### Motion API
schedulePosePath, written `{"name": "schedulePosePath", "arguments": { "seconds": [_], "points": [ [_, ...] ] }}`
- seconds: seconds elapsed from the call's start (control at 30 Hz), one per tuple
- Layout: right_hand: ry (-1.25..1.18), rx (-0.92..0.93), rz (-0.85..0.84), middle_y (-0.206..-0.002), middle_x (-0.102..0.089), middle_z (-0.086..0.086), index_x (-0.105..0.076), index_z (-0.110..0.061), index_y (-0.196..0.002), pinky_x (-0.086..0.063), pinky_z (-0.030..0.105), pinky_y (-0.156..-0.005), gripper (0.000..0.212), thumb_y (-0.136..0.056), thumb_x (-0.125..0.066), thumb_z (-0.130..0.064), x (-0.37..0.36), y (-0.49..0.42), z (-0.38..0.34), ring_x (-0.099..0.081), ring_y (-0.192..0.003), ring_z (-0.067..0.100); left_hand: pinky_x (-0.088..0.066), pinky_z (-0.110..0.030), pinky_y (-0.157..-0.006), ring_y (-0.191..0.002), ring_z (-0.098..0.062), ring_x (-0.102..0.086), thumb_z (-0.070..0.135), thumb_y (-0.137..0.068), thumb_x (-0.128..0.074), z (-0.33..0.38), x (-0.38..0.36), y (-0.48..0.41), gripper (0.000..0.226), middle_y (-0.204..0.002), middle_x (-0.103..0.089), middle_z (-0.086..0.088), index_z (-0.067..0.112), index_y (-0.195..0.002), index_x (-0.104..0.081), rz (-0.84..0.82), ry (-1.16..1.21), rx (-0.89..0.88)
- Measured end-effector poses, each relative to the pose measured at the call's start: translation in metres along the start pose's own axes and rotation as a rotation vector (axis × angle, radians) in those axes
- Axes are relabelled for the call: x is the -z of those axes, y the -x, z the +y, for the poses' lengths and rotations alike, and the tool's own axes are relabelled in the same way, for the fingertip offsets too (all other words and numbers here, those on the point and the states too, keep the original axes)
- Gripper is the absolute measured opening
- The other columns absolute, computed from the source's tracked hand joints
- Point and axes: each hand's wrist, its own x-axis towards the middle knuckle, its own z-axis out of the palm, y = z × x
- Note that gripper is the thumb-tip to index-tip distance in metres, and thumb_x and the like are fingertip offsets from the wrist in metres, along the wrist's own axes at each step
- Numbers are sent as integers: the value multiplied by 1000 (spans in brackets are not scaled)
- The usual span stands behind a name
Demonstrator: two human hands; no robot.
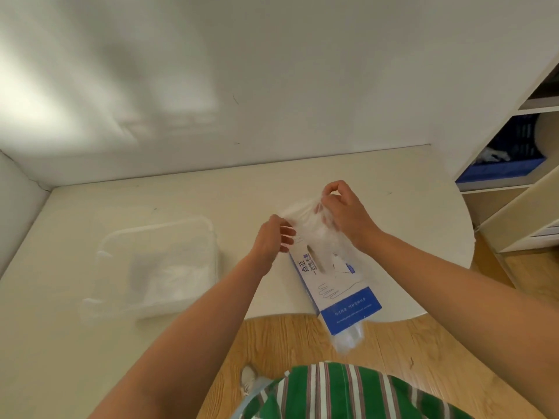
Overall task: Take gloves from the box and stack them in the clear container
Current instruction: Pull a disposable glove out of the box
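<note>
Hands (273,237) stretch filmy, crinkled glove (305,220)

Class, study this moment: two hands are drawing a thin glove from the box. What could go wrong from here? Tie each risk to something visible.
1. The box overhangs the table edge at its near end; a pull may tip it to the floor.
2. The left hand and right hand both pinch the filmy glove; it could tear or drag out extras.
3. Loose gloves already spill from the box's near end and may drop.
</note>
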Motion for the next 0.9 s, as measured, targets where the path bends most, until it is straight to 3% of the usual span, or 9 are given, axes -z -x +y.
{"name": "schedulePosePath", "arguments": {
  "seconds": [0.07, 0.13, 0.23, 0.3, 0.4, 0.53, 0.7, 0.8, 0.9],
  "points": [
    [33, 0, -15, -86, -64, 10, -48, -19, -99, -40, 22, -54, 10, -94, -50, -10, -5, -3, -1, -47, -59, 13, -46, -32, -69, -76, -22, -62, 58, -97, -23, 13, 13, 1, 71, -89, -66, -12, 3, -102, -66, -78, 160, 25],
    [62, 26, -52, -89, -60, 9, -49, -21, -103, -44, 23, -62, 15, -94, -55, -10, -12, -3, -3, -51, -65, 11, -51, -35, -79, -83, -21, -67, 75, -88, -31, 23, 21, 7, 83, -93, -72, -10, 4, -109, -68, -164, 88, 13],
    [44, -11, -136, -98, -59, 6, -47, -21, -121, -48, 26, -75, 33, -92, -61, -11, -24, -5, -4, -58, -79, 14, -52, -34, -79, -75, -17, -67, 33, -89, -68, 23, 31, 15, 32, -85, -71, -9, 3, -100, -68, -143, -3, -148],
    [40, -150, -212, -100, -59, 4, -45, -19, -126, -48, 29, -82, 43, -90, -66, -29, -31, -9, -8, -59, -84, 17, -49, -30, -74, -68, -15, -62, 11, -87, -70, 19, 40, 16, 6, -75, -65, -7, 6, -90, -68, -87, 32, -244],
    [21, -335, -418, -81, -48, 14, -58, -2, -105, -40, 35, -73, 64, -81, -65, -61, -41, -15, -12, -45, -71, 30, -47, -24, -67, -61, -14, -58, 7, -87, -69, 18, 59, 20, 5, -66, -59, -3, 10, -84, -67, -56, 36, -303],
    [-66, -286, -400, -65, -47, 7, -54, -11, -77, -37, 26, -56, 24, -91, -66, -27, -65, -19, -16, -41, -58, 18, -47, -24, -55, -51, -13, -55, 6, -88, -69, 13, 91, 30, 6, -57, -54, -2, 9, -85, -64, -13, 61, -324],
    [-103, -204, -274, -66, -55, -2, -52, -13, -83, -26, 17, -40, 16, -90, -66, -10, -102, -27, -27, -30, -43, 7, -40, -22, -43, -44, -12, -49, 7, -87, -70, -1, 135, 39, 8, -50, -54, 3, 10, -84, -64, 119, 70, -273],
    [-72, -195, -359, -81, -63, 3, -57, -8, -96, -24, 18, -40, 15, -91, -66, -19, -129, -31, -34, -26, -42, 6, -40, -25, -48, -43, -14, -49, 10, -90, -66, -13, 173, 47, 8, -53, -56, -2, 7, -84, -62, 184, 67, -242],
    [14, -183, -437, -94, -71, 6, -59, -7, -105, -21, 20, -42, 30, -93, -61, -34, -163, -37, -40, -23, -44, 10, -49, -31, -59, -62, -20, -61, 31, -96, -56, -19, 213, 55, 28, -72, -67, -8, 4, -96, -65, 223, 192, -168]
  ]
}}
